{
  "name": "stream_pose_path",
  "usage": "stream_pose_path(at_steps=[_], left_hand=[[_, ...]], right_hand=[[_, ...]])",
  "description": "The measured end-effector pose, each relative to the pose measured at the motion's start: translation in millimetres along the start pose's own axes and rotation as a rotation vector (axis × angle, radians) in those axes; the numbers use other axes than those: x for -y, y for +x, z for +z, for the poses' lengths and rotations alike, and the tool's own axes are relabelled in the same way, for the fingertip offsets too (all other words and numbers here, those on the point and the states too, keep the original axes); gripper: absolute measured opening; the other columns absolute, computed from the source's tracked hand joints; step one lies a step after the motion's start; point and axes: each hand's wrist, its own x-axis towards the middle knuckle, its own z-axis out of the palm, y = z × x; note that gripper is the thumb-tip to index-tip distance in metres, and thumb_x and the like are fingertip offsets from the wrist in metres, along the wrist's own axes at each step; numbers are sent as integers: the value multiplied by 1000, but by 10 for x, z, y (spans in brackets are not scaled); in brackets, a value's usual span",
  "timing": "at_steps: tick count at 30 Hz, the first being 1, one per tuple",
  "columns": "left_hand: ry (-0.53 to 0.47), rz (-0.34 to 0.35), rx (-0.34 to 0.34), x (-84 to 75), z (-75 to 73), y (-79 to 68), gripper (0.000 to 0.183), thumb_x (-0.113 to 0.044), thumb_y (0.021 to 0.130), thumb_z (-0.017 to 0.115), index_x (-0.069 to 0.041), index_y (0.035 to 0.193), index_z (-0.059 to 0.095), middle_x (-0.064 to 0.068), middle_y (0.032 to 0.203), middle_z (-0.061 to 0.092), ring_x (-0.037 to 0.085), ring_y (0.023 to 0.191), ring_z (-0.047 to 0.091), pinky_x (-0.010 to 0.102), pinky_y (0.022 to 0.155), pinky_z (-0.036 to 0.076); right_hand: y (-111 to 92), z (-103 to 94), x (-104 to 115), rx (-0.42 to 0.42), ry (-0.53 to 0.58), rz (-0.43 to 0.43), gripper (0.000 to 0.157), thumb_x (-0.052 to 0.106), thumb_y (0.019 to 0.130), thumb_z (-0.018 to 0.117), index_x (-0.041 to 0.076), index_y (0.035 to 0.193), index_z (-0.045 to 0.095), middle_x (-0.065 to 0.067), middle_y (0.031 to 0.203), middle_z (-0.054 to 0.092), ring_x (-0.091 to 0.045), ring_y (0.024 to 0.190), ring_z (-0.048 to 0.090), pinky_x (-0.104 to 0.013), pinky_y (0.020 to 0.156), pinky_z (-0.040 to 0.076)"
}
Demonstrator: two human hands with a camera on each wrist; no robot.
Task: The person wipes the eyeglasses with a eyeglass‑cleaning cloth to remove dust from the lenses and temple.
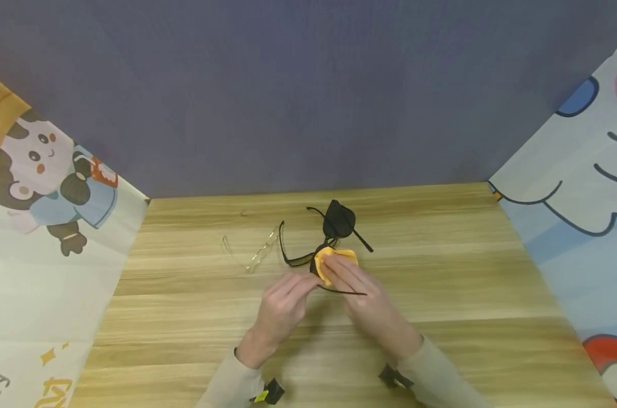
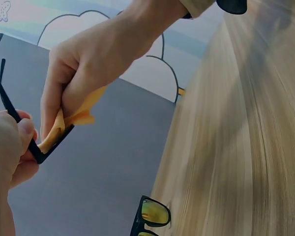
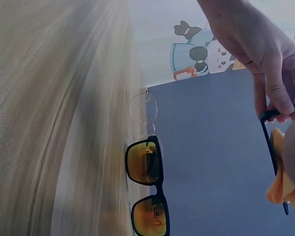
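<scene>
My left hand (image 1: 280, 303) pinches a pair of black sunglasses (image 1: 339, 220) by the corner where frame and temple meet. One dark lens shows beyond the hands, and a temple (image 1: 344, 292) points right. With my right hand (image 1: 367, 294), I hold a yellow cloth (image 1: 349, 256) folded over the nearer lens, which is mostly hidden. In the left wrist view the cloth (image 2: 54, 133) lies between my right fingers and the frame. The right wrist view has the left thumb and fingers (image 3: 280, 101) at the frame corner, the glasses raised off the table.
A second pair of black sunglasses (image 3: 146, 164) with orange mirrored lenses stands on the wooden table (image 1: 186, 317), just behind the hands. Left of it are thin wire-rimmed glasses (image 1: 261, 251). A grey panel (image 1: 308, 113) rises at the back, with printed cartoon panels on both sides.
</scene>
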Motion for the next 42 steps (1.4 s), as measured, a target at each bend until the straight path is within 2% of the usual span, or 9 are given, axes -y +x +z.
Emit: stream_pose_path(at_steps=[5,9,14,19,25,32,35,39,42], left_hand=[[51,58,49,-6,-14,19,23,9,93,55,-2,99,74,7,95,75,17,82,71,19,82,62],[99,86,46,-7,-12,20,29,11,95,48,-1,99,73,7,95,75,17,83,71,20,81,62],[117,49,-28,-23,7,3,25,4,103,48,0,98,72,9,95,74,20,83,71,24,81,63],[85,-9,-63,-27,23,-12,22,-3,106,52,1,97,72,11,93,74,22,82,71,24,82,63],[57,18,-40,-14,10,-17,23,0,104,51,0,97,73,9,94,75,21,84,71,25,84,63],[95,82,21,-12,0,-16,31,5,104,45,-1,97,74,8,94,75,17,81,70,20,81,62],[113,92,31,-8,5,-19,30,9,100,46,-1,98,74,8,95,74,17,81,69,19,81,62],[140,91,26,-8,13,-31,30,13,93,47,-1,98,73,8,95,74,17,82,69,19,82,62],[152,79,4,-13,27,-39,30,13,93,47,-1,97,73,8,95,74,18,82,69,21,81,63]], right_hand=[[44,30,5,-32,-45,-3,58,-13,86,36,-2,136,63,-16,144,62,-32,129,61,-37,116,46],[100,58,12,-38,-80,-40,52,-12,94,34,-3,137,63,-15,144,61,-30,130,61,-37,116,47],[96,81,12,-4,-24,-64,40,-1,107,34,-3,133,66,-15,142,63,-31,130,61,-34,117,46],[50,82,-6,0,34,-74,37,7,111,37,-2,129,68,-14,141,64,-29,129,62,-33,116,47],[30,60,-38,-63,-2,-107,41,-6,103,37,-5,131,66,-17,142,63,-32,127,63,-35,114,48],[93,71,-16,-124,10,-63,58,-16,87,30,-6,133,65,-19,140,63,-34,126,63,-38,115,47],[130,89,-1,-135,20,-65,56,-16,89,32,-6,133,65,-20,140,63,-35,127,62,-40,116,47],[131,111,18,-124,-58,-99,50,-14,93,34,-5,129,67,-19,138,65,-34,124,64,-40,113,50],[102,120,29,-81,-98,-101,46,-11,98,34,-5,130,67,-18,140,64,-32,125,64,-38,113,50]])
